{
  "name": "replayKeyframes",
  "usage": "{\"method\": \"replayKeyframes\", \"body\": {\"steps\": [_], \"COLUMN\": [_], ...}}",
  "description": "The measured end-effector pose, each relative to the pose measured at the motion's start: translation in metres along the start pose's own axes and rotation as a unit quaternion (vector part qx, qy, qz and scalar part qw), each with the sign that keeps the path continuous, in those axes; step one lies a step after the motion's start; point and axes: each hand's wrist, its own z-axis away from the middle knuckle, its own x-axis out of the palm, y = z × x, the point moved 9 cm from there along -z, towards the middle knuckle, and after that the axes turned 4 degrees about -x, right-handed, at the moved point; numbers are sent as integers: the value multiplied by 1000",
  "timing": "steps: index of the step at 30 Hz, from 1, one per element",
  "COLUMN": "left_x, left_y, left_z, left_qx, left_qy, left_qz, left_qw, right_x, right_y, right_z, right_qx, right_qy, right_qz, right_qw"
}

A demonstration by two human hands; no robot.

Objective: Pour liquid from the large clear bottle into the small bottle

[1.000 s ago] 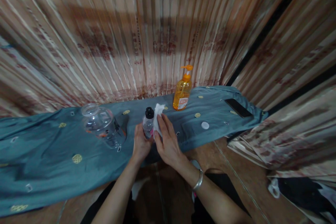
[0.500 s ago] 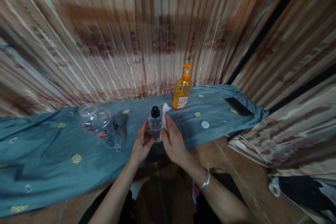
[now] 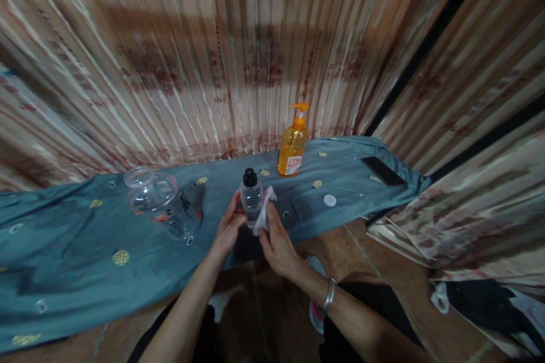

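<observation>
A small clear bottle with a black cap stands upright near the front edge of the cloth-covered surface. My left hand grips it low on its left side, fingers curled around it. In my right hand is a crumpled white tissue, pinched between thumb and fingers and pressed against the bottle's right side. The tissue hides part of the bottle's lower right. Behind and to the right stands an orange pump bottle, partly filled with yellow-orange liquid.
A large clear plastic jar without a lid sits tilted-looking at the left. To the right lie a round white cap and a black phone. The blue-green patterned cloth covers the narrow surface; a striped curtain hangs behind.
The tissue has moved down along the bottle's right side, and my right hand has come lower with it. My left hand stays on the bottle.
</observation>
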Motion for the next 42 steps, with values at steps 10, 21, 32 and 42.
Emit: {"method": "replayKeyframes", "body": {"steps": [10,21,32,42], "left_x": [6,13,15,-4], "left_y": [6,17,19,-4], "left_z": [6,15,18,1], "left_qx": [-2,45,33,-47], "left_qy": [-15,15,25,78], "left_qz": [-20,-6,-10,-14], "left_qw": [1000,999,999,996], "right_x": [-53,-26,-41,2], "right_y": [-7,26,10,38], "right_z": [-48,-39,-56,-76], "right_qx": [66,128,58,86], "right_qy": [18,-76,-3,-130], "right_qz": [-100,-69,-103,-58], "right_qw": [993,986,993,986]}}
